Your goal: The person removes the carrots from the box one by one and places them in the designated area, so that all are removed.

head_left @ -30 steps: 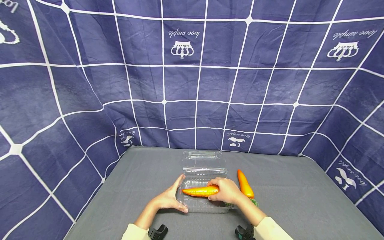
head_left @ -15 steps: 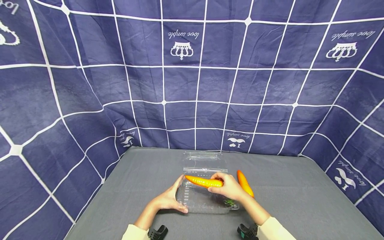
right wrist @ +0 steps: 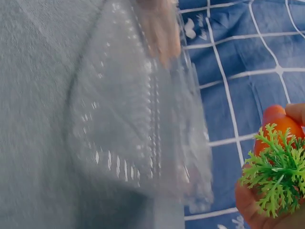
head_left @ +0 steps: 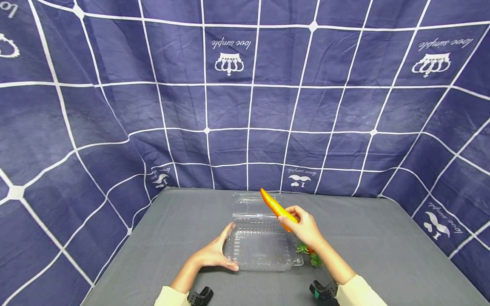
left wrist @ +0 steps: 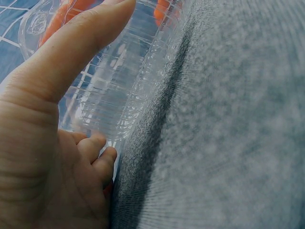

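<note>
A clear plastic clamshell box [head_left: 264,253] lies with its lid [head_left: 249,206] folded back on the grey cloth. My left hand [head_left: 215,253] spans the box's left end, thumb [left wrist: 76,52] along the near side and index finger at the far corner, fingers fairly straight. My right hand [head_left: 306,229] grips an orange toy carrot [head_left: 275,207] above the box's far right corner, its tip pointing up and left. The held carrot's green leaves [right wrist: 279,171] hang by the palm in the right wrist view. A second carrot [head_left: 311,251] lies right of the box, mostly hidden by my right forearm.
Grey cloth [head_left: 183,225] covers the table. A blue curtain [head_left: 229,106] with white grid lines rises behind it and along both sides. Black wrist straps [head_left: 200,296] sit on both forearms.
The right hand has lifted the carrot out of the box and carried it up, away and to the right, turning its tip upward. The left hand has stayed at the box's left end.
</note>
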### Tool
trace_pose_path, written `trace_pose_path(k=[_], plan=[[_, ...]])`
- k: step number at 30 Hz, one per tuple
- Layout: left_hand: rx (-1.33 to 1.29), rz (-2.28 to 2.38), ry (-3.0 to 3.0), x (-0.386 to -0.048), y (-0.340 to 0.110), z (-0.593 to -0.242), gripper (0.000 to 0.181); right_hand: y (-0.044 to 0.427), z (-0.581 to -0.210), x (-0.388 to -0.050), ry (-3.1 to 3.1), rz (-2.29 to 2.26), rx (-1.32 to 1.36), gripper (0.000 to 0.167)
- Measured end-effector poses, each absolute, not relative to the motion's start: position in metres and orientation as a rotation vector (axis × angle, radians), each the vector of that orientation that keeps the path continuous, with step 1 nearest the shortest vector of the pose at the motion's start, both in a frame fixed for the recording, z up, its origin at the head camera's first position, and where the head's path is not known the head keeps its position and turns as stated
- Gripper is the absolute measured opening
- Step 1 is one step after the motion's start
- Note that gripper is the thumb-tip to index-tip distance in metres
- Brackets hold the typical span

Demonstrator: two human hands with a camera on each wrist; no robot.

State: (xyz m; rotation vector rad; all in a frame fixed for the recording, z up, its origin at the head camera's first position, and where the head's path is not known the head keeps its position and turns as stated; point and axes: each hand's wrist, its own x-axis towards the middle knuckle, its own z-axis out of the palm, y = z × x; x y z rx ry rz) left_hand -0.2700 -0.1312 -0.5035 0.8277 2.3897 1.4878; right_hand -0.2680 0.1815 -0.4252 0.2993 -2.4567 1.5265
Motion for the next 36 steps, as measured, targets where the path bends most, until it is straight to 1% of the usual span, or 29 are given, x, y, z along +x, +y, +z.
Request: trace_pose_path(k=[8, 14, 24, 32, 36], plan=[[0.832, 1.488, 2.383, -0.268, -0.132, -0.504, 0.132, 0.211, -0.421, -0.267, -2.502, 1.381, 0.114, 0.030], [0.840, 1.494, 2.383, -0.269, -0.133, -0.505, 0.132, 0.233, -0.424, -0.262, -2.529, 1.359, 0.023, 0.034], [0.833, 1.505, 2.369, -0.270, -0.133, -0.506, 0.133, 0.267, -0.429, -0.250, -2.577, 1.212, -0.044, 0.038], [0.837, 1.502, 2.373, -0.269, -0.132, -0.504, 0.133, 0.292, -0.438, -0.246, -2.634, 1.120, -0.136, 0.045], [0.838, 1.495, 2.378, -0.270, -0.132, -0.503, 0.132, 0.302, -0.443, -0.244, -2.637, 1.072, -0.168, 0.045]])
